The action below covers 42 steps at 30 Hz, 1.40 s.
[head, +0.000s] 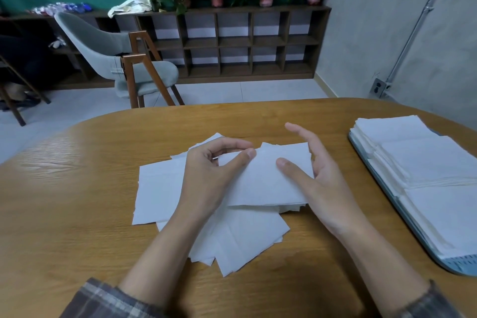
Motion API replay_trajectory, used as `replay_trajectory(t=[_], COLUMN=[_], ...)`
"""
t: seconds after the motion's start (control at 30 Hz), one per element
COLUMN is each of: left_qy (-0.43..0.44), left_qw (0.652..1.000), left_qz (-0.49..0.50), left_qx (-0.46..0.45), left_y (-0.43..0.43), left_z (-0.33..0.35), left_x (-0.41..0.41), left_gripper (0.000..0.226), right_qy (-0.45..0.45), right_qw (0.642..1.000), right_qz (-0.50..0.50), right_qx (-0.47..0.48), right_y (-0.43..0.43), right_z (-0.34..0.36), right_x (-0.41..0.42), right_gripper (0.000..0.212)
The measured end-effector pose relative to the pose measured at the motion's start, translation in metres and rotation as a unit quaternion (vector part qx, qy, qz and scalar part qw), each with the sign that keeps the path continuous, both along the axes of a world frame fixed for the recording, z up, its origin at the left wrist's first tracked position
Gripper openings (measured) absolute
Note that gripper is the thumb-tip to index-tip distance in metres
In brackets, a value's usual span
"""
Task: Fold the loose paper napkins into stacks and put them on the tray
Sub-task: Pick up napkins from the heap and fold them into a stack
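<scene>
In the head view our left hand (209,175) pinches the top edge of the folded napkin (268,183), our right hand (322,178) braces its right side with straight fingers, the tray (462,267) lies well right of that hand, and so light a pinch may let the layers skew.

Wooden table (77,188), oval, rounded far edge, grain running L-R w/ a glossy sheen at far L. Ctr: loose napkins (160,188), white, fanned in a messy overlapping pile, corners sticking out toward the near edge. R side, well apart from the pile: pale blue tray (462,266), lying flat, angled, loaded w/ folded napkin stacks (426,162) in rows.
</scene>
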<state>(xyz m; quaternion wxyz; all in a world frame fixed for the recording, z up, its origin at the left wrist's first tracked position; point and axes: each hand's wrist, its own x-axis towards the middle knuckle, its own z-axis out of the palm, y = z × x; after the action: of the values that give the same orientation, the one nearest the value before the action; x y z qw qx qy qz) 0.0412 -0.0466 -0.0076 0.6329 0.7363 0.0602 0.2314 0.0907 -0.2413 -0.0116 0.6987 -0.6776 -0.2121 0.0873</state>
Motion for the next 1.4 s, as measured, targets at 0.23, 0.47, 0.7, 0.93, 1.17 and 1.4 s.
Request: replay_trajectory(t=[0.23, 0.47, 0.7, 0.93, 1.17, 1.4], left_qy=[0.007, -0.002, 0.019, 0.127, 0.086, 0.054], left_qw=[0.999, 0.996, 0.959, 0.870, 0.896, 0.967], left_qz=[-0.017, -0.048, -0.075, -0.170, -0.157, -0.115], left_qx=[0.026, 0.075, 0.274, 0.445, 0.407, 0.221], left_y=[0.000, 0.001, 0.016, 0.028, 0.032, 0.027], left_z=[-0.001, 0.002, -0.007, -0.015, -0.013, -0.002], left_x=[0.000, -0.002, -0.001, 0.000, 0.002, -0.002], left_gripper=[0.014, 0.021, 0.060, 0.029, 0.010, 0.003], right_qy=[-0.055, -0.061, -0.067, -0.068, -0.083, -0.074], right_qw=[0.998, 0.998, 0.984, 0.974, 0.973, 0.988], right_qz=[0.000, -0.021, -0.139, -0.179, -0.168, -0.112], right_qx=[-0.005, -0.018, -0.091, -0.121, -0.134, -0.070], right_y=[0.000, -0.007, -0.009, -0.010, -0.007, -0.005], right_z=[-0.002, -0.001, -0.016, -0.027, -0.026, -0.016], right_x=[0.002, 0.004, 0.020, 0.027, 0.025, 0.018], right_gripper=[0.058, 0.022, 0.029, 0.031, 0.030, 0.017])
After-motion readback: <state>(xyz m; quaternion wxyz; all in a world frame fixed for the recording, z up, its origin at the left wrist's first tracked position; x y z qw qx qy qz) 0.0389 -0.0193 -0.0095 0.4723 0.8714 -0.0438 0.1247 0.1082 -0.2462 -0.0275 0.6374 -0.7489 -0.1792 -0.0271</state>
